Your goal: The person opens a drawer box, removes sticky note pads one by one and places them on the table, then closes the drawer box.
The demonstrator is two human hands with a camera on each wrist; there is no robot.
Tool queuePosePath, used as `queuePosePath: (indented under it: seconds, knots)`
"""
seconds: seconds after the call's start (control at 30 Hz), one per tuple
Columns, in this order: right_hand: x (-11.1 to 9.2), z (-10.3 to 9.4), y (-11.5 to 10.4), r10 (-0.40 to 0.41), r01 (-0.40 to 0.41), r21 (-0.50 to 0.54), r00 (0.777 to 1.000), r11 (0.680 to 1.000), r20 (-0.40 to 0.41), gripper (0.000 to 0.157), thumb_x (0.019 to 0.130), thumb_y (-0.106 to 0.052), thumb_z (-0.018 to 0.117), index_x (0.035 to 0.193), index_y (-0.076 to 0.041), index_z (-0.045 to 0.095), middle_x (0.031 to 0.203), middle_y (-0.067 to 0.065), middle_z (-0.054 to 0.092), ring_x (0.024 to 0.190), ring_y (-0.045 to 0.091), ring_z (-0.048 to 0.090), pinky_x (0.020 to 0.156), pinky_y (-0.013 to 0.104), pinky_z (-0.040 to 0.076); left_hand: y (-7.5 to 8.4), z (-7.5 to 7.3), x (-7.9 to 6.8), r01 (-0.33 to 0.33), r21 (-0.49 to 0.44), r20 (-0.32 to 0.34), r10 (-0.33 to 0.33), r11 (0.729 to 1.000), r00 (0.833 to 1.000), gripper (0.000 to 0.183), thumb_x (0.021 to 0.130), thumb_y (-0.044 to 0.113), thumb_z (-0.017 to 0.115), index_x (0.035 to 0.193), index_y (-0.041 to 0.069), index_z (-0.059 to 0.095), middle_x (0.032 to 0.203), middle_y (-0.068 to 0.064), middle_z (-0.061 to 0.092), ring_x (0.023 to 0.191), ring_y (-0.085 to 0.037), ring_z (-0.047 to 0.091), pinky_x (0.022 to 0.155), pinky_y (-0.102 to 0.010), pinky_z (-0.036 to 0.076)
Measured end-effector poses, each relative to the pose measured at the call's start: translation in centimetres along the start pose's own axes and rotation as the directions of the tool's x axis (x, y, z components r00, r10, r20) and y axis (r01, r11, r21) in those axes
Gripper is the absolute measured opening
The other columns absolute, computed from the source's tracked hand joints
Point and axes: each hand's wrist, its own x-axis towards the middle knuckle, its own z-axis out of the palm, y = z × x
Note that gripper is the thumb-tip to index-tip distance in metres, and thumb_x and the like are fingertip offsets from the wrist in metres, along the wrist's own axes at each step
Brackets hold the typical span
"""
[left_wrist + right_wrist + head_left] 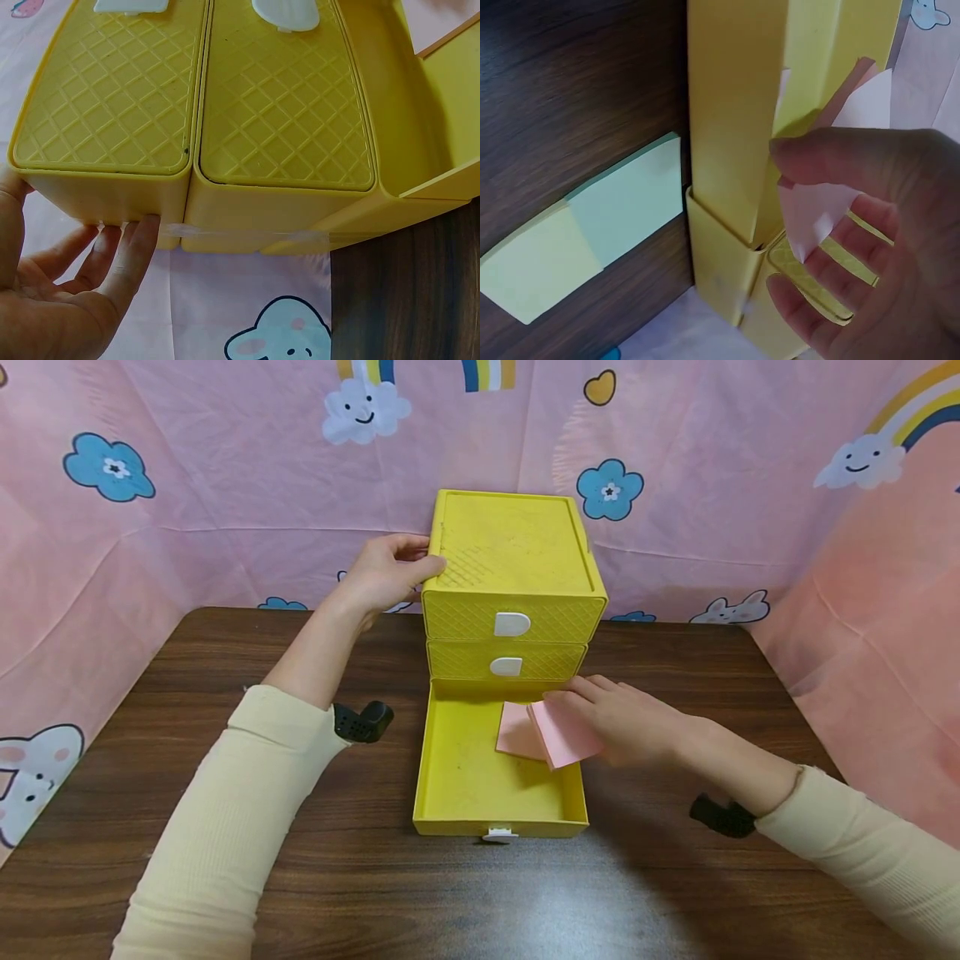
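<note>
A yellow drawer cabinet (517, 539) stands at the back of the table, its bottom drawer (457, 777) pulled out. My left hand (390, 572) rests on the cabinet's upper left edge, thumb on top, fingertips touching the side wall in the left wrist view. Over the drawer's right side, my right hand (626, 718) pinches a pink sticky-note pad (562, 735) between thumb and fingers, tilted. Beneath it, partly covered, a second pink sticky-note pad (516, 731) lies in the drawer. The two upper drawers, with white pull tabs (512, 624), are pushed in.
In the right wrist view, a pale green sticky-note pad (634, 199) and a pale yellow one (540, 259) lie overlapping on the dark wooden table (337, 877) beside the drawer. A pink patterned cloth (247, 468) hangs behind and along both sides.
</note>
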Motion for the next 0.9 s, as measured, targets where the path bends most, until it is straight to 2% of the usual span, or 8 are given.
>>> queuePosePath:
  seconds: [0.17, 0.33, 0.53, 0.73, 0.9]
  knots:
    - [-0.6, 0.3, 0.8, 0.016, -0.016, 0.013, 1.000, 1.000, -0.012, 0.079, 0.061, -0.011, 0.083, 0.130, -0.007, 0.046, 0.123, 0.007, 0.050, 0.111, 0.027, 0.048, 0.090, 0.045, 0.047, 0.0, 0.0, 0.0, 0.001, 0.001, 0.001, -0.001, 1.000, 1.000, 0.053, 0.091, 0.029, 0.056, 0.139, 0.011, 0.041, 0.132, -0.008, 0.045, 0.105, -0.019, 0.057, 0.083, -0.029, 0.053]
    - [-1.3, 0.7, 1.6, 0.029, -0.029, 0.026, 0.999, 0.999, -0.032, 0.075, 0.060, -0.006, 0.081, 0.127, -0.007, 0.047, 0.118, 0.007, 0.052, 0.108, 0.028, 0.050, 0.089, 0.045, 0.048, 0.0, 0.0, 0.0, 0.002, 0.019, 0.004, -0.002, 1.000, 1.000, 0.055, 0.091, 0.031, 0.057, 0.140, 0.012, 0.039, 0.134, -0.007, 0.044, 0.105, -0.019, 0.057, 0.084, -0.029, 0.053]
    - [-2.0, 1.0, 2.3, 0.080, -0.079, 0.050, 0.997, 0.996, -0.019, 0.084, 0.056, 0.001, 0.082, 0.131, -0.007, 0.044, 0.120, 0.008, 0.049, 0.107, 0.028, 0.049, 0.089, 0.046, 0.048, 0.0, -0.1, 0.0, 0.007, 0.036, 0.000, -0.007, 0.999, 1.000, 0.057, 0.091, 0.031, 0.056, 0.141, 0.013, 0.037, 0.135, -0.007, 0.043, 0.108, -0.019, 0.056, 0.086, -0.030, 0.052]
    - [-2.7, 1.4, 3.3, 0.103, -0.102, 0.070, 0.994, 0.992, -0.016, 0.086, 0.055, 0.007, 0.078, 0.132, -0.004, 0.042, 0.122, 0.011, 0.047, 0.107, 0.029, 0.047, 0.090, 0.044, 0.046, 0.0, -0.1, 0.1, 0.005, 0.026, -0.006, -0.005, 1.000, 1.000, 0.055, 0.091, 0.031, 0.057, 0.140, 0.012, 0.040, 0.134, -0.007, 0.044, 0.107, -0.019, 0.056, 0.085, -0.030, 0.052]
    - [-3.3, 1.7, 4.1, 0.120, -0.119, 0.085, 0.993, 0.989, -0.007, 0.089, 0.055, 0.007, 0.081, 0.134, -0.001, 0.040, 0.122, 0.013, 0.046, 0.107, 0.030, 0.046, 0.088, 0.044, 0.047, 0.0, 0.0, 0.0, 0.011, 0.017, -0.004, -0.011, 1.000, 1.000, 0.055, 0.091, 0.031, 0.057, 0.140, 0.013, 0.040, 0.133, -0.007, 0.045, 0.107, -0.019, 0.056, 0.086, -0.030, 0.052]
